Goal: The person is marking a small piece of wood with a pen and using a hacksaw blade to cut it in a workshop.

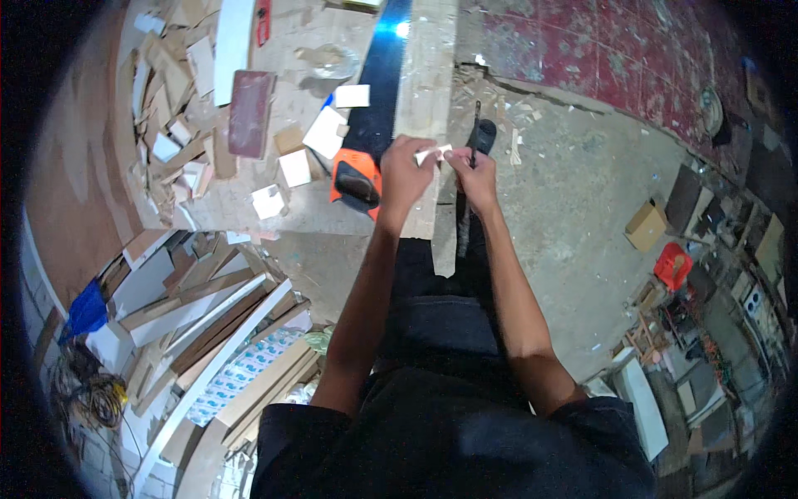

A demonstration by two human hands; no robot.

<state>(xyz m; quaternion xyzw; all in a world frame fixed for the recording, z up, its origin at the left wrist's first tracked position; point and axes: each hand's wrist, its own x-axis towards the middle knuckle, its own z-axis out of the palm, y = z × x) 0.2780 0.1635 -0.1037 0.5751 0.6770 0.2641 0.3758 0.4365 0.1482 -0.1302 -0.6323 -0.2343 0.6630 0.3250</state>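
Over a long pale wooden plank (428,83), both of my hands meet around a small pale wood piece (431,155). My left hand (403,179) pinches its left end between thumb and fingers. My right hand (477,179) is closed, its thumb and fingertips at the right end of the piece. A thin dark stick-like tool (477,115) also sticks up out of the right hand; its exact kind is unclear. Left of the plank lies a handsaw with a dark blade (376,108) and an orange handle (338,176), close beside my left hand.
White square offcuts (295,168) and a dark red block (251,114) lie left of the saw. Wood scraps (170,79) are heaped farther left. Boards (199,308) are stacked at the lower left. A red plastic item (672,266) sits among clutter at right.
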